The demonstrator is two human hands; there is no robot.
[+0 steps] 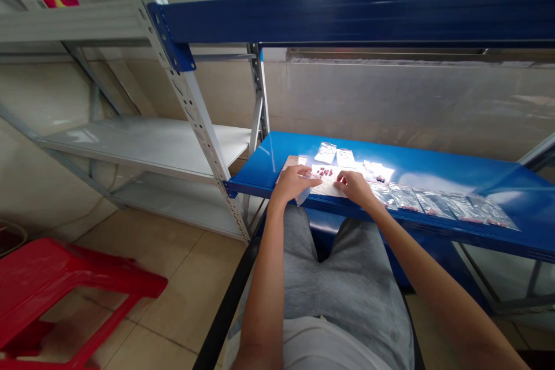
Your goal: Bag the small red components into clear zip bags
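Note:
I sit facing a blue shelf (pixel 455 173). My left hand (pixel 293 182) rests at its front edge, fingers curled on a small clear plastic bag (pixel 303 193) that hangs over the edge. My right hand (pixel 353 186) lies beside it, fingers bent down onto a white sheet (pixel 326 180) that carries a scatter of small red pieces (pixel 325 172). What the right fingers pinch, if anything, is too small to make out. Two empty clear bags (pixel 335 154) lie behind the sheet.
A row of several filled clear bags (pixel 437 203) runs along the shelf's front edge to the right. A grey metal rack (pixel 143 144) stands at left, a red plastic stool (pixel 65 295) on the tiled floor. A blue beam (pixel 347 11) crosses overhead.

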